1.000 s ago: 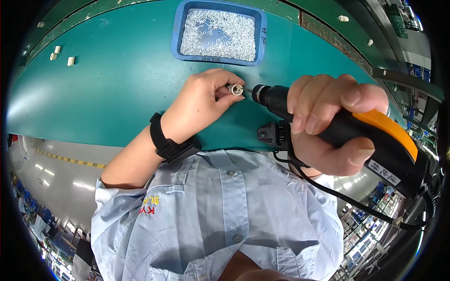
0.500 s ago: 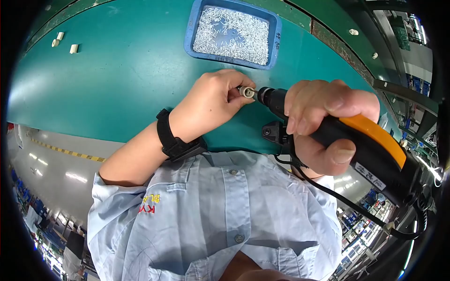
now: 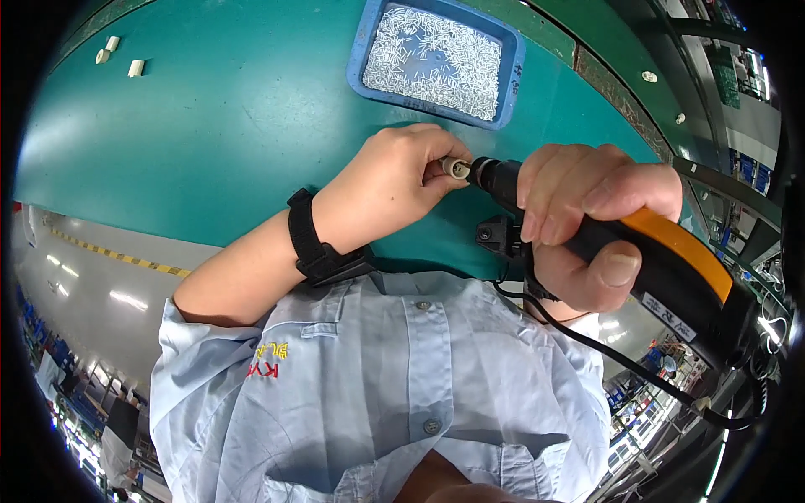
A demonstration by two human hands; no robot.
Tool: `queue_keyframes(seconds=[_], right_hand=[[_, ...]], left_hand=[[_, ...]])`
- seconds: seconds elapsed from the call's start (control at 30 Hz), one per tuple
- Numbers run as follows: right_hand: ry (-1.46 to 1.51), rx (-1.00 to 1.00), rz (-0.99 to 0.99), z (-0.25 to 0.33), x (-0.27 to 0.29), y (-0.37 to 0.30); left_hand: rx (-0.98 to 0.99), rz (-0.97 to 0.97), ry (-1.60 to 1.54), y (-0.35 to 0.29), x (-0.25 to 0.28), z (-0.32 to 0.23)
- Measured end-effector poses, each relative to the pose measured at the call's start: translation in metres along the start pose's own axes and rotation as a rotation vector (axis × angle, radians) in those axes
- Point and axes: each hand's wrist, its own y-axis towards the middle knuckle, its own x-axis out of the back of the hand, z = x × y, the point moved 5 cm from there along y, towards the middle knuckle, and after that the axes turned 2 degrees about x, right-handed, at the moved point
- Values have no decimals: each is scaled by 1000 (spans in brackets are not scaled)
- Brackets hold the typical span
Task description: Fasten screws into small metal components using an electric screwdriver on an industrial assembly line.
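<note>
My left hand pinches a small cream-coloured round fitting between thumb and fingers, its open end turned to the right. Wrapped round a black and orange electric screwdriver is my right hand. The screwdriver's black nose points left and lies right at the fitting's open end; whatever sits inside the fitting is too small to make out. A black cable trails from the tool's rear.
Beyond my hands on the green table stands a blue tray of many small silvery pins. Several loose cream fittings lie at the far left. A black clip-like device is at my right wrist.
The screwdriver's nose is closer to the fitting, with less bit showing between them. In the picture, both hands and the tray sit slightly further right.
</note>
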Motion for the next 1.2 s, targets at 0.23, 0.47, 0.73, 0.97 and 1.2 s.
queue_keyframes(seconds=[0.23,0.47,0.73,0.97,1.2], right_hand=[[-25,-107,-116,1,-5,-5],[237,311,-264,52,28,-26],[76,191,-380,49,33,-44],[65,169,-442,49,40,-49],[51,152,-444,48,38,-46]], left_hand=[[-56,6,90,-4,4,-6],[-303,-32,255,5,21,-39],[-301,38,856,71,49,-34],[-324,77,603,74,50,-41],[-355,-164,506,71,53,-41]])
